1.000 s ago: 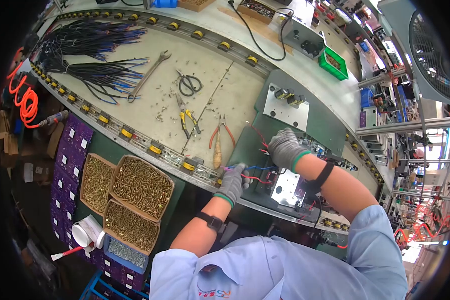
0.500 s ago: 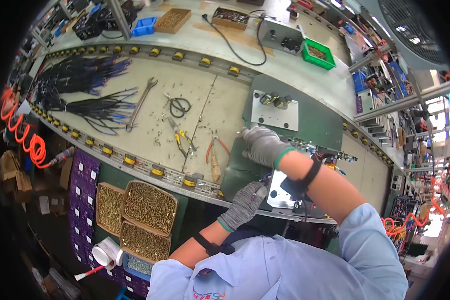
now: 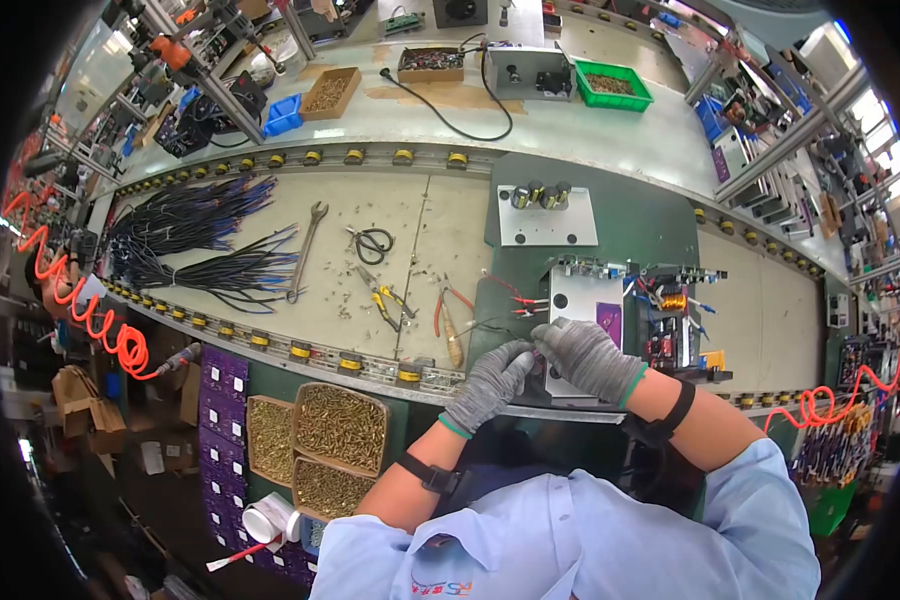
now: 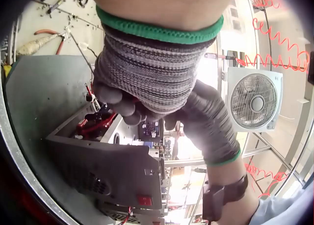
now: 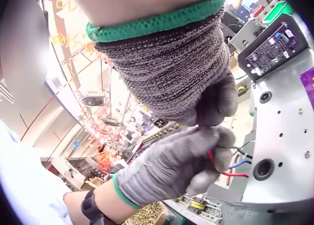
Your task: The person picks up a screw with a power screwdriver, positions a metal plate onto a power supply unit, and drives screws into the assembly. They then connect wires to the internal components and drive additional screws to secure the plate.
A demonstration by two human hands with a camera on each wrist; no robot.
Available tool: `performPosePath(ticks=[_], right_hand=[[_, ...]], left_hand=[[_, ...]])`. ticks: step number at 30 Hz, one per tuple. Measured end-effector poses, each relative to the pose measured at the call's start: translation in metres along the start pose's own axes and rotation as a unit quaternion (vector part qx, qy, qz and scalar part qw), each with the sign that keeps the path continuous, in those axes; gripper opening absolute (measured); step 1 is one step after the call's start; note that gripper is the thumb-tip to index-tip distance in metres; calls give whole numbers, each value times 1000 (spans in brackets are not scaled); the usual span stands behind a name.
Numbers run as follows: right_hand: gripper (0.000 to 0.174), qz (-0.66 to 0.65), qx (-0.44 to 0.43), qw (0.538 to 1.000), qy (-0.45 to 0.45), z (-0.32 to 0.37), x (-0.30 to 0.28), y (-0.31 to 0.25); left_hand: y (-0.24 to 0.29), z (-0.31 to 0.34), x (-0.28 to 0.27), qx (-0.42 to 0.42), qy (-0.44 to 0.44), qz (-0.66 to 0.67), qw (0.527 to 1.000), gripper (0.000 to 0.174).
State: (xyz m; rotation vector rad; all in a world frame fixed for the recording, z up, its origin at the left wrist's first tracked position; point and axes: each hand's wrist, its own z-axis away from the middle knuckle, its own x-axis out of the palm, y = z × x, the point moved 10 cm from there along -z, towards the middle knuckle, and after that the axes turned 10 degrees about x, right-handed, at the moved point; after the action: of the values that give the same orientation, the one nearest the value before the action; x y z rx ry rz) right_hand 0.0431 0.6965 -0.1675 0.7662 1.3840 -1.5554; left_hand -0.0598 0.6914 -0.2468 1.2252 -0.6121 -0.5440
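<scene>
A light metal housing (image 3: 570, 295) with black grommets sits before me on a dark green board (image 3: 530, 265). In the right wrist view, a red wire (image 5: 235, 174) and a blue wire (image 5: 241, 163) run from a grommet hole into my gloved left hand (image 3: 490, 385), whose fingers grip them. My gloved right hand (image 3: 587, 357) meets the left at the housing's near edge, fingertips pinching the wires beside the left thumb. The wire ends are hidden between the fingers. Red-tipped leads (image 3: 528, 302) stick out at the housing's left side.
Orange-handled pliers (image 3: 453, 305), yellow-handled pliers (image 3: 382, 297), scissors (image 3: 373, 245) and a wrench (image 3: 307, 250) lie left of the board. Black cable bundles (image 3: 195, 225) are farther left. Boxes of screws (image 3: 340, 430) stand at near left. A plate with capacitors (image 3: 545, 218) is behind the housing.
My right hand has come down from above the board to the left hand at the housing's near edge. The left hand first went right, gripping wires. The head view has turned.
</scene>
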Motion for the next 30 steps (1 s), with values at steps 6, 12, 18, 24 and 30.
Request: performPosePath(ticks=[6,12,18,24,30], right_hand=[[25,-32,-57,998,-22,32,8,5],[27,-33,-59,995,-68,30,4,14],[29,-412,218,867,-174,34,30,54],[20,-522,271,788,-181,55,60,63],[21,-287,176,937,-89,44,25,61]], left_hand=[[2,15,16,11,-10,-29,999,35],[-2,9,19,-30,-37,8,999,36],[26,3,15,71,-48,-202,976,29],[44,4,22,147,-68,-310,937,24],[21,-2,15,130,-126,-332,926,25]])
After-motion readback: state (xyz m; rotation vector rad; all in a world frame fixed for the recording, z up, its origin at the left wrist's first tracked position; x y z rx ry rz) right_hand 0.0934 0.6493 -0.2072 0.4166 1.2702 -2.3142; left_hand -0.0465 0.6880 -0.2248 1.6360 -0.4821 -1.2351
